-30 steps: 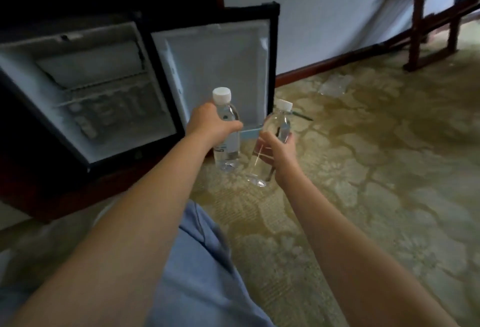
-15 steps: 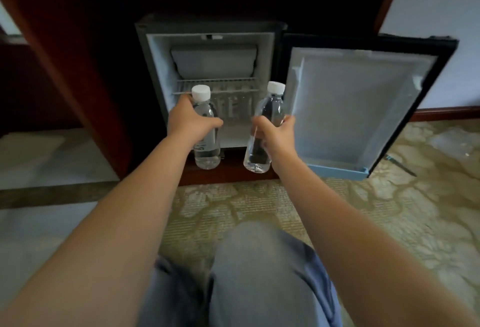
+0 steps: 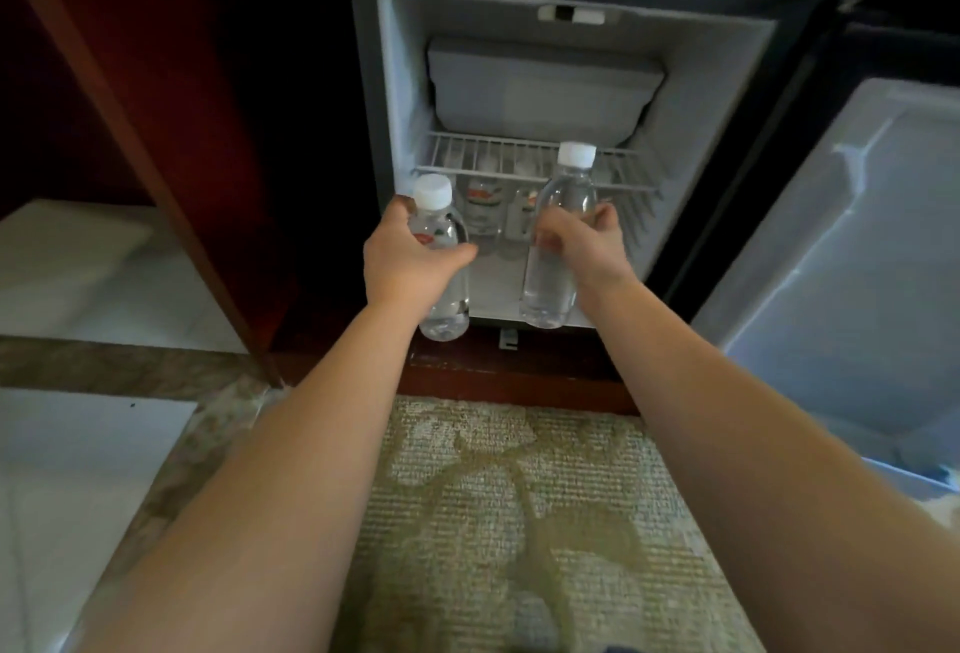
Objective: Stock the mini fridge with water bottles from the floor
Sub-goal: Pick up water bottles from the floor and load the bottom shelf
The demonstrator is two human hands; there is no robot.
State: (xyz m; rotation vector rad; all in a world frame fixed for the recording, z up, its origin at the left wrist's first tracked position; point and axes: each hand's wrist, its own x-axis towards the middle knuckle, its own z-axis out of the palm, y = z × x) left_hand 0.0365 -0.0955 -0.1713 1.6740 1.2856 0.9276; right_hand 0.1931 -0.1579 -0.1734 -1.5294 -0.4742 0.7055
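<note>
Hands closing in on the mini fridge (image 3: 387, 81), a water bottle in each.
Left hand (image 3: 410, 263) wraps the left bottle (image 3: 445, 307), right hand (image 3: 589, 247) grips the right bottle (image 3: 565, 192); both stand upright before the lower compartment, nearer than half a second ago. The right bottle's cap now sits level with the wire shelf (image 3: 498, 159). Other bottles (image 3: 483, 208) stand under that shelf, at the back. The door (image 3: 857, 263) hangs open at right.

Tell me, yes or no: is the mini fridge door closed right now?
No, the fridge door stands swung wide open on the right, leaving the wire shelf and the inside of the fridge in plain sight.
</note>
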